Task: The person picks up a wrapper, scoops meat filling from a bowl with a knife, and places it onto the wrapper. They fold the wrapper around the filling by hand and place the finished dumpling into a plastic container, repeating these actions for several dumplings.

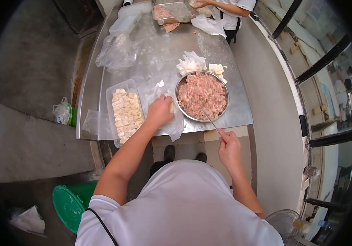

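My right hand (228, 146) is closed round the handle of a thin metal utensil (210, 120), whose tip rests in the pink minced meat (202, 95). A round metal bowl (226, 107) holds this meat near the table's front edge. Left of the bowl, my left hand (160, 110) has its fingers curled on a pale, small piece (171, 107) that looks like a wrapper, above a translucent plastic sheet (175, 128). Further left stands a clear plastic tray (109, 95) with rows of folded, pale dumplings (126, 112).
Behind the bowl lie a white bag (191, 63) and stacked wrappers (217, 69). Plastic bags (118, 51) and clear containers (124, 24) are at the table's back left. A co-worker's hand (201, 3) is beside a metal tray (183, 18). A green bin (67, 207) stands on the floor.
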The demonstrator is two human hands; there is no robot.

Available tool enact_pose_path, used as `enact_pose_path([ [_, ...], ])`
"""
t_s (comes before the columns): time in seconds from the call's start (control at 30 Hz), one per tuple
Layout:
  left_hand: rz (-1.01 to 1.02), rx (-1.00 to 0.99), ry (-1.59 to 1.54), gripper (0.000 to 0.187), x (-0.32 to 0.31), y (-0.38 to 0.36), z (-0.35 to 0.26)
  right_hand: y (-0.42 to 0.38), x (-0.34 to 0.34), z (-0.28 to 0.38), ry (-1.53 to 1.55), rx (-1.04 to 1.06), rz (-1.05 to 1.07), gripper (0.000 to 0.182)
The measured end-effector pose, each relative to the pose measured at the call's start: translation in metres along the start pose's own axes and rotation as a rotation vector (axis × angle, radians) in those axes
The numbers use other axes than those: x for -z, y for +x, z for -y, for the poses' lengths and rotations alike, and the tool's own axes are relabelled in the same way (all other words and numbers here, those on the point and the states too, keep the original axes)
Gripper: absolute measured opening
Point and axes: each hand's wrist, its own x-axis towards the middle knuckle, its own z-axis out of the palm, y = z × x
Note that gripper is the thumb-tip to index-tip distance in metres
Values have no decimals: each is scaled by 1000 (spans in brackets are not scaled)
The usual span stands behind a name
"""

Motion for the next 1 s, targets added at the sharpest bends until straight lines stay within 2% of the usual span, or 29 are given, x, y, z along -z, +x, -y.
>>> enact_pose_path([
  [0.07, 8, 60, 31, 44, 1, 5, -8, -1, 0, 1, 9, -9, 10, 38],
  [0.17, 29, 27, 33, 32, -1, 5, -6, -1, -1, 0, 15, -25, 19, 37],
  [0.27, -67, -218, -30, 26, -22, -6, 16, -3, -3, -2, 40, -31, -8, 36],
  [0.37, -115, -149, -73, 23, -20, -20, 23, -4, -2, -6, 29, -39, -22, 36],
  [0.47, 141, 166, -242, 24, 9, -26, 24, -3, -1, -8, 30, -58, -22, 37],
  [0.5, 161, 232, -280, 25, 12, -25, 28, -3, -1, -9, 38, -66, -20, 37],
  [0.6, 195, 303, -468, 26, 11, -22, 46, 1, -4, -12, 33, -63, 10, 36],
  [0.7, 218, 375, -508, 25, 10, -15, 50, 8, -5, -5, 58, -52, 32, 35],
  [0.9, 208, 384, -717, 23, 13, -11, 57, 21, -8, 6, 89, -45, 47, 34],
  [1.0, 185, 389, -679, 24, 14, -10, 54, 23, -11, 1, 91, -43, 60, 33],
])
